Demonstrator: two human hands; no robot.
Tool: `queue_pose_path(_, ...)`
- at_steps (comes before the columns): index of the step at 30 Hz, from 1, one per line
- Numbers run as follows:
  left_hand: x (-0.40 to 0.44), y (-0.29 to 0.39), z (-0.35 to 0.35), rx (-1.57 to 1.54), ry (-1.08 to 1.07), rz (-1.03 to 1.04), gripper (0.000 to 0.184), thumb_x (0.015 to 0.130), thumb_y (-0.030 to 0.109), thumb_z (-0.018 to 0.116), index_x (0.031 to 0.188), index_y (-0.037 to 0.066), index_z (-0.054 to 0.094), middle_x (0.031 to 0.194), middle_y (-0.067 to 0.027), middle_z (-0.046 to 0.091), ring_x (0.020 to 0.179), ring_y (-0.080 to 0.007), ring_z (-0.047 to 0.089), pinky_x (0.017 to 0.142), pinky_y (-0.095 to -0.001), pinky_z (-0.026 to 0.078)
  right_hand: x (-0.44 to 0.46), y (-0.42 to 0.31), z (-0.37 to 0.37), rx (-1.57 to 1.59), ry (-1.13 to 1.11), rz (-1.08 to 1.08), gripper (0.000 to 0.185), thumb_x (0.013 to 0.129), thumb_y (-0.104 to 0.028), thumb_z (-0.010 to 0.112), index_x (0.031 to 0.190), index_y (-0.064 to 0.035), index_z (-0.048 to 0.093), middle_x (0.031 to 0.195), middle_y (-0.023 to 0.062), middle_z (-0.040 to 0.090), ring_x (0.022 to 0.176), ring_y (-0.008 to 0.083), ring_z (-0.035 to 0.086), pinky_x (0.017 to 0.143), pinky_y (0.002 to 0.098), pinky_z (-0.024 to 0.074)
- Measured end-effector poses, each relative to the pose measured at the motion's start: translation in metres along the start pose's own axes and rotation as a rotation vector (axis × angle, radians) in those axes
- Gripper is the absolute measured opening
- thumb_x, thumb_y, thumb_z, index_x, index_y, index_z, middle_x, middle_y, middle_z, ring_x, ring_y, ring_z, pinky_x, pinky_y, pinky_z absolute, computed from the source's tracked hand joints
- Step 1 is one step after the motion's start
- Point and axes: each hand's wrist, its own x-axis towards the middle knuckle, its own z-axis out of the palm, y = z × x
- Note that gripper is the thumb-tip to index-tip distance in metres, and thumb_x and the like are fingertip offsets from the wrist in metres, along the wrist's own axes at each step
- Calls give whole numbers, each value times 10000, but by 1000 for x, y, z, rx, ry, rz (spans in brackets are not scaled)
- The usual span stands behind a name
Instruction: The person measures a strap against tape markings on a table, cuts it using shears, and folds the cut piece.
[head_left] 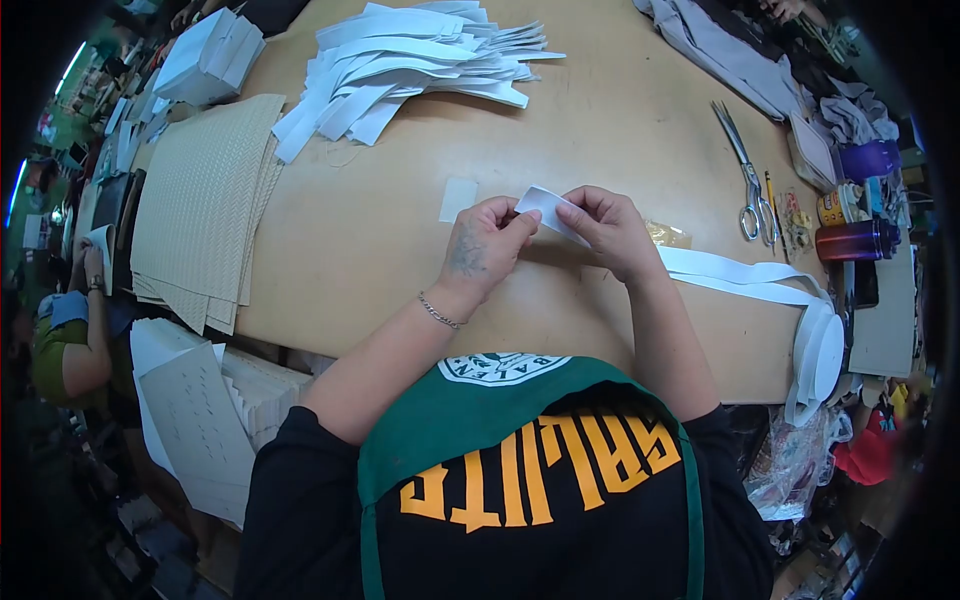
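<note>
My left hand (485,240) and my right hand (607,232) meet over the table, both closed. Between thumbs and fingers they pinch a small white piece (546,203) that looks like the end of a strip. Flat on the table, just left of my left fingertips, lies a pale rectangle (459,199). A white band (720,266) stretches from behind my right wrist to a white roll (820,350) at the table's right edge. Whether this band joins the held piece is hidden by my hand. Some yellowish clear material (668,236) shows beside my right hand.
A heap of white strips (410,70) spreads across the back. Scissors (752,190), a pencil (772,205) and a purple tumbler (857,241) are at right. Patterned sheets (200,200) overlap the left edge; a white block stack (208,58) stands behind. Another person's arm (95,320) is far left.
</note>
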Motion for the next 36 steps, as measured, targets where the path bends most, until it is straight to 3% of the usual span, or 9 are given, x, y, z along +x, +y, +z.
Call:
queue_pose_path(7, -17, -9, -25, -161, 174, 9, 117, 848, 156, 640, 862, 40, 637, 743, 2, 602, 655, -59, 522, 622, -191, 421, 11, -17, 48, -474, 85, -185, 244, 845, -281, 584, 859, -51, 665, 750, 178, 640, 744, 350, 615, 717, 418, 474)
queue_pose_path(10, -20, -14, -41, -141, 158, -66, 130, 847, 162, 647, 888, 39, 640, 743, -4, 603, 633, -65, 524, 598, -202, 441, 14, -16, 61, -436, 19, -145, 228, 861, -214, 612, 883, 11, 638, 730, 156, 629, 657, 224, 574, 647, 327, 458)
queue_pose_path(12, -17, -17, -45, -75, 116, -191, 147, 847, 163, 648, 897, 25, 639, 741, -5, 602, 624, -67, 528, 581, -207, 449, 12, -12, 59, -553, 55, -89, 245, 853, -230, 617, 876, 13, 641, 749, 166, 633, 667, 255, 580, 652, 334, 461)
queue_pose_path(14, -20, -6, -44, 98, 150, -155, 168, 850, 167, 643, 898, 6, 635, 729, -6, 598, 620, -80, 538, 570, -219, 456, 12, 3, 52, -642, 108, -49, 253, 847, -237, 622, 876, 13, 642, 754, 172, 634, 656, 270, 574, 646, 337, 461)
queue_pose_path(15, -22, -3, -44, 187, 162, -142, 179, 852, 170, 641, 899, -3, 633, 723, -6, 596, 618, -87, 544, 564, -225, 460, 13, 0, 46, -643, 64, 56, 254, 855, -274, 574, 898, -40, 662, 852, 172, 654, 827, 329, 621, 767, 403, 469)
queue_pose_path(19, -11, -26, -67, 533, 248, 340, 162, 843, 137, 635, 900, -15, 629, 747, -41, 585, 638, -126, 567, 579, -238, 466, 27, -15, 44, -595, -11, 229, 252, 848, -278, 573, 910, -54, 670, 867, 146, 666, 843, 293, 633, 791, 391, 466)
queue_pose_path(27, 0, -29, -73, 913, 256, 728, 138, 744, 88, 688, 846, 17, 629, 802, -92, 540, 732, -259, 546, 657, -345, 455, 35, -19, 60, -823, 19, 194, 251, 849, -271, 553, 885, -52, 671, 848, 140, 669, 843, 301, 630, 781, 431, 457)
queue_pose_path(31, 3, -23, -66, 928, 252, 695, 146, 709, 108, 706, 817, 44, 632, 814, -73, 539, 780, -263, 522, 714, -370, 432, 35, -23, 65, -898, 45, 180, 247, 832, -255, 601, 886, -22, 661, 818, 165, 658, 784, 308, 630, 756, 379, 484)
queue_pose_path(36, 7, -24, -63, 948, 254, 693, 121, 710, 124, 707, 793, 74, 635, 800, -55, 536, 780, -239, 516, 702, -353, 430, 25, -9, 69, -935, 129, -55, 163, 813, -195, 584, 830, -45, 647, 754, 135, 635, 787, 311, 582, 722, 465, 428)
